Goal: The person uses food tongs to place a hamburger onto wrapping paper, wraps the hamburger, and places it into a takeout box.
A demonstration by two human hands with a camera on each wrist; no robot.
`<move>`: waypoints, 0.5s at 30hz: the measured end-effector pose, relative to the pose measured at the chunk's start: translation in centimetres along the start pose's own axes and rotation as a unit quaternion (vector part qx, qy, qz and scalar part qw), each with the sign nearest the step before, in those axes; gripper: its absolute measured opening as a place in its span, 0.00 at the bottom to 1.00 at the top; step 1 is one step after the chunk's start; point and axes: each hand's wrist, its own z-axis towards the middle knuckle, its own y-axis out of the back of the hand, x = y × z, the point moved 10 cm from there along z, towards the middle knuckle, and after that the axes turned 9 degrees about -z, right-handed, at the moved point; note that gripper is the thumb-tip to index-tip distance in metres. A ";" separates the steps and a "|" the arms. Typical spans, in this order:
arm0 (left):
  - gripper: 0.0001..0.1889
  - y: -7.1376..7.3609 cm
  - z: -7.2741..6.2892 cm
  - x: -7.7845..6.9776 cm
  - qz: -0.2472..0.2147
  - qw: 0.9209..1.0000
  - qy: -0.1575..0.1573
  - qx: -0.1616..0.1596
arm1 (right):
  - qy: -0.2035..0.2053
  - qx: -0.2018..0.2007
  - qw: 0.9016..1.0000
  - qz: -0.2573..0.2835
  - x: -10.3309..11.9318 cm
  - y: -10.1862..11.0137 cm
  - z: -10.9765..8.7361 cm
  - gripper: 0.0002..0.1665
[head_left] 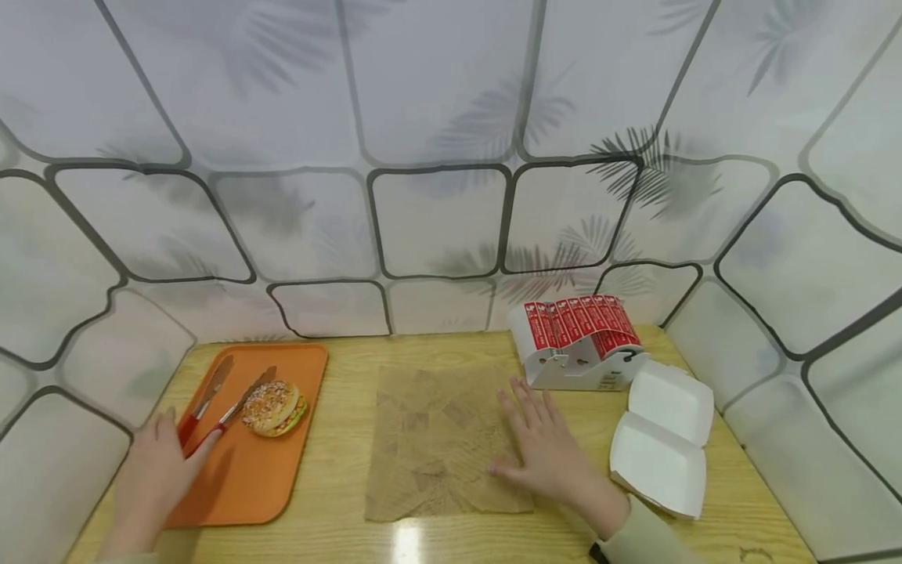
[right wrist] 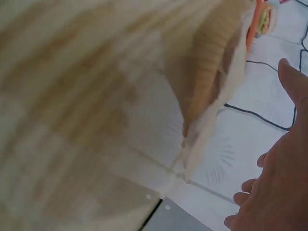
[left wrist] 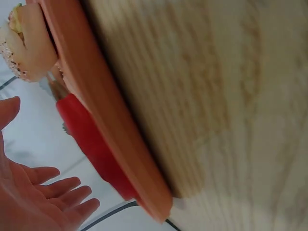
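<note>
My left hand is over the left side of an orange tray, near the red handles of what look like metal tongs. In the left wrist view, its fingers are loosely extended and apart from the red handle. A burger with a seeded bun lies on the tray beside the tongs' tip. Fingers spread, my right hand hovers at or just above the right edge of a brown paper sheet. The right wrist view shows that sheet's edge lifting from the table.
At the back right stands a white holder with several red-and-white folded packets. An open white clamshell box lies to the right of my right hand. Patterned pale walls enclose the wooden table at the back and sides.
</note>
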 end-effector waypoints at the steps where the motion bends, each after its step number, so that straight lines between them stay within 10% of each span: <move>1: 0.47 -0.1 0.0 0.1 -0.002 1.000 0.000 0.003 | 0.004 0.001 1.000 0.001 0.1 -0.3 0.0 0.68; 15: 0.43 -1.7 0.9 2.4 -0.036 0.997 0.035 0.050 | 0.062 0.039 0.997 0.035 1.2 -3.2 -0.3 0.66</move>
